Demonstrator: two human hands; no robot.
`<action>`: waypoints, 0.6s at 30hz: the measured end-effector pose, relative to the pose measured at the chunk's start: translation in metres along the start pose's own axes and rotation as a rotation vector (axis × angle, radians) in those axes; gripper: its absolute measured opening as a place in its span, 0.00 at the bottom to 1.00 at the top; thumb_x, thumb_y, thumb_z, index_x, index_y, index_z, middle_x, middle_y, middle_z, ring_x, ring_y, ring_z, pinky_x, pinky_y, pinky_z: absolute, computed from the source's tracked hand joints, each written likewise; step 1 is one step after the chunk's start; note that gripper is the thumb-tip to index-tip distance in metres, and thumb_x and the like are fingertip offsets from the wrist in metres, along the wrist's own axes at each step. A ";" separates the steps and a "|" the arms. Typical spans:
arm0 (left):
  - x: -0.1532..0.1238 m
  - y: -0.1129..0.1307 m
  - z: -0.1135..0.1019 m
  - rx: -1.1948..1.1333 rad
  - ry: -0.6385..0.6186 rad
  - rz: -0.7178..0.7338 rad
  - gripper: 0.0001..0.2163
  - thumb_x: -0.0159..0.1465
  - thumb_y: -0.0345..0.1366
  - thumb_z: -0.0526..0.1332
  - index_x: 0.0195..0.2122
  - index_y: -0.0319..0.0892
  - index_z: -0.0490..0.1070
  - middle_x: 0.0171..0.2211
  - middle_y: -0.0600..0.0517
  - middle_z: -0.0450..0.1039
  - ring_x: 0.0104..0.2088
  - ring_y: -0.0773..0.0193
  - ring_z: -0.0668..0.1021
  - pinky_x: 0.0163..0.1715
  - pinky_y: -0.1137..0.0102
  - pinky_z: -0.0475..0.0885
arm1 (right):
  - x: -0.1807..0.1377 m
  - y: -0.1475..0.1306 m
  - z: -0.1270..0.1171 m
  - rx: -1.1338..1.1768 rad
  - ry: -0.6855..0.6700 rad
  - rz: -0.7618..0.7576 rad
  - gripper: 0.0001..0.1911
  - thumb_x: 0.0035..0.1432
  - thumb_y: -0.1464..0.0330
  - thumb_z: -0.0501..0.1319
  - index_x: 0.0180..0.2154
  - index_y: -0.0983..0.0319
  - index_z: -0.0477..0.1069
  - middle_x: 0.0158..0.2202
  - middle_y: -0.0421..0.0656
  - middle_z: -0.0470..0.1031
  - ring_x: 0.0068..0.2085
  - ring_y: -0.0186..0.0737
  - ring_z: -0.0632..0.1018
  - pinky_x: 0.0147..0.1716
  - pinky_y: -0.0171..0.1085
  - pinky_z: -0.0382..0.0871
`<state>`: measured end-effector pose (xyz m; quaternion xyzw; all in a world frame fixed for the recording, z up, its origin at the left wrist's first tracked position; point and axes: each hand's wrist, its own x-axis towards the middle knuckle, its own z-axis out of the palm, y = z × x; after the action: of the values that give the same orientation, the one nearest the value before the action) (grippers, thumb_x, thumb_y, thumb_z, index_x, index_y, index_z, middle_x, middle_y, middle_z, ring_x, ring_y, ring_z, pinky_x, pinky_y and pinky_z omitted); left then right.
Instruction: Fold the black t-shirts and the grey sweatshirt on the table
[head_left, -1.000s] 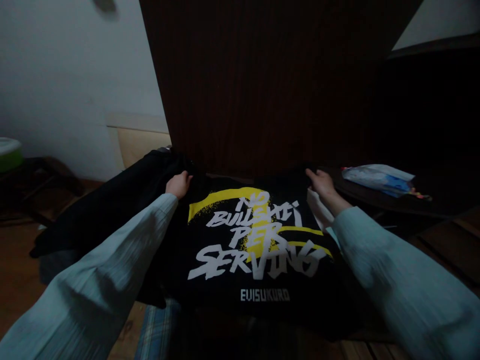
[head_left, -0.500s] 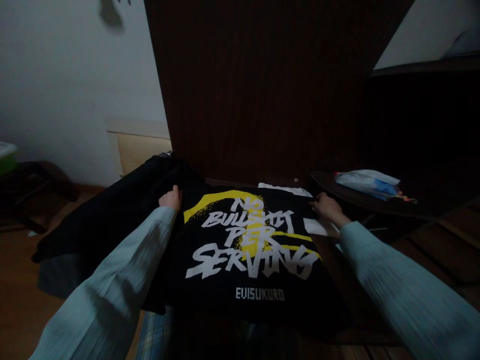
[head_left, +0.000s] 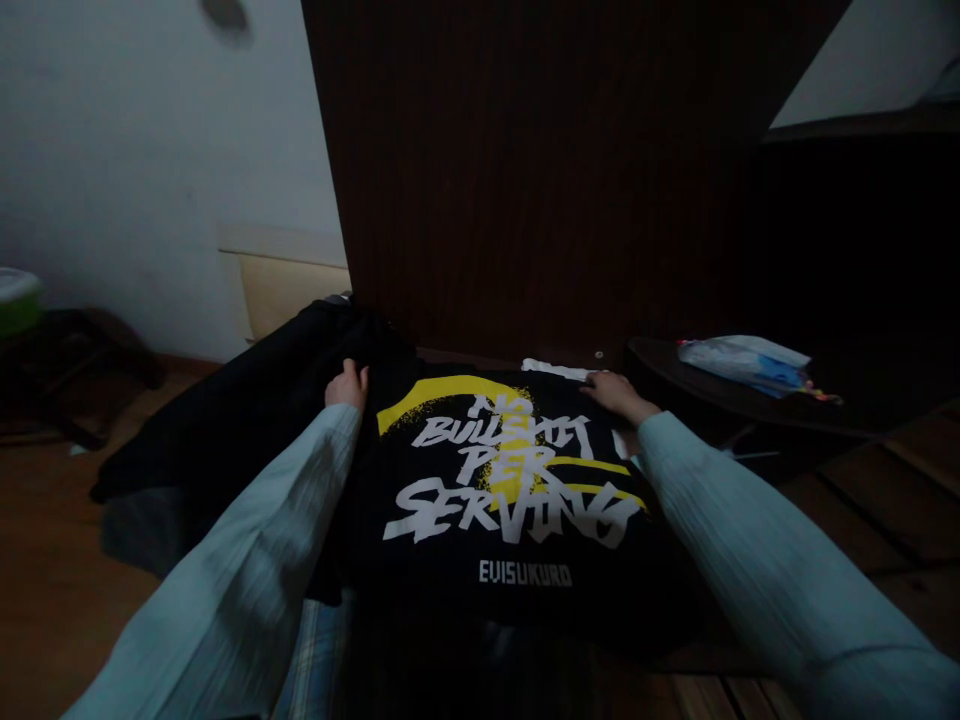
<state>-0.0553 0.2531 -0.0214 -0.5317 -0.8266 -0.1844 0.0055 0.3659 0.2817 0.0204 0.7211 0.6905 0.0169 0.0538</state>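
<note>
A black T-shirt [head_left: 442, 570] with white lettering and a yellow print lies spread in front of me. My left hand [head_left: 347, 386] is closed on dark cloth at its upper left edge, thumb up. Fingers of my right hand [head_left: 613, 393] are bent over the upper right edge of the shirt, pinching cloth there; the fingertips show only dimly. White cloth [head_left: 555, 369] shows along the far edge, close to my right fingers, with more of it partly hidden beneath my right wrist.
Dark clothing [head_left: 247, 410] is heaped on the left. Behind the shirt rises a dark brown wooden panel [head_left: 540, 180]. A plastic packet [head_left: 742, 362] rests on a dark curved shelf at right. A stool [head_left: 82, 350] bearing a green and white container [head_left: 19, 300] stands far left.
My right hand has moved left, inward over the shirt's upper right edge, covering more of the white cloth there. My left hand stays at its edge. The view has shifted slightly.
</note>
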 end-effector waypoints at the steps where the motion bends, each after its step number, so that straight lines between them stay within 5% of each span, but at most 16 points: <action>1: 0.001 -0.001 0.000 -0.033 0.010 -0.012 0.18 0.64 0.43 0.43 0.48 0.39 0.61 0.39 0.39 0.74 0.39 0.53 0.76 0.33 0.68 0.66 | -0.001 0.001 0.001 0.013 0.030 0.050 0.15 0.59 0.65 0.50 0.43 0.67 0.67 0.45 0.55 0.71 0.47 0.49 0.72 0.41 0.41 0.64; 5: 0.003 -0.005 0.002 -0.097 0.027 -0.037 0.16 0.64 0.43 0.45 0.47 0.41 0.62 0.40 0.41 0.74 0.40 0.55 0.76 0.33 0.70 0.66 | -0.004 0.005 0.002 0.060 0.142 0.209 0.18 0.60 0.65 0.48 0.46 0.70 0.65 0.40 0.60 0.72 0.42 0.53 0.74 0.35 0.42 0.65; 10: 0.004 -0.006 0.004 -0.090 0.008 -0.017 0.16 0.62 0.45 0.48 0.45 0.42 0.65 0.38 0.42 0.74 0.39 0.54 0.76 0.33 0.69 0.66 | -0.025 -0.035 -0.005 0.041 0.355 0.050 0.14 0.57 0.72 0.51 0.44 0.72 0.65 0.44 0.61 0.68 0.47 0.55 0.69 0.41 0.45 0.62; 13: 0.005 -0.006 0.005 -0.077 0.004 -0.002 0.17 0.62 0.45 0.49 0.45 0.42 0.66 0.38 0.42 0.74 0.40 0.53 0.76 0.34 0.68 0.66 | -0.071 -0.093 -0.012 0.191 0.406 -0.316 0.12 0.57 0.70 0.52 0.42 0.68 0.65 0.43 0.54 0.69 0.46 0.47 0.68 0.43 0.41 0.62; 18: 0.006 -0.007 0.006 -0.049 0.006 0.010 0.17 0.62 0.45 0.48 0.45 0.41 0.66 0.39 0.42 0.74 0.40 0.54 0.76 0.35 0.68 0.67 | -0.177 -0.192 -0.008 0.212 0.267 -1.134 0.07 0.58 0.71 0.51 0.35 0.63 0.67 0.35 0.43 0.71 0.36 0.36 0.69 0.35 0.36 0.61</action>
<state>-0.0628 0.2574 -0.0284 -0.5353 -0.8191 -0.2061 -0.0039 0.1664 0.1136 0.0180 0.2325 0.9668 0.0070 -0.1054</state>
